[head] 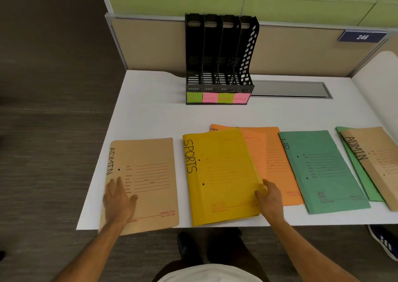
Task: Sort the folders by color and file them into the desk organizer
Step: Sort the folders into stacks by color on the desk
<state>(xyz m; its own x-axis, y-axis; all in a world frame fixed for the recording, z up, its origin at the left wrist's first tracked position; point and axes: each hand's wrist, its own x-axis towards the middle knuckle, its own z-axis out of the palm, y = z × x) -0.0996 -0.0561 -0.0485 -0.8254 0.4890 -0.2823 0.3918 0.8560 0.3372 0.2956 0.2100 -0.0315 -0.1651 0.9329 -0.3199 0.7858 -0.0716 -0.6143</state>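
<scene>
A tan folder marked ADMIN [148, 174] lies at the table's front left, and my left hand [118, 197] rests flat on it with straight fingers. My right hand [269, 195] grips the right edge of the yellow SPORTS folder [219, 174], which overlaps orange folders [275, 152]. To the right lie a green folder [318, 170] and, at the far right, a second tan ADMIN folder [374, 159] on top of another green one. The black desk organizer [219, 55] stands empty at the back, with green and pink labels along its base.
The white table [150, 109] has a grey cable tray [288, 89] behind the organizer. A partition wall carries a sign reading 246 [361, 37]. My dark shoes [193, 247] show below the table edge, and another person's sneaker [385, 241] is at lower right.
</scene>
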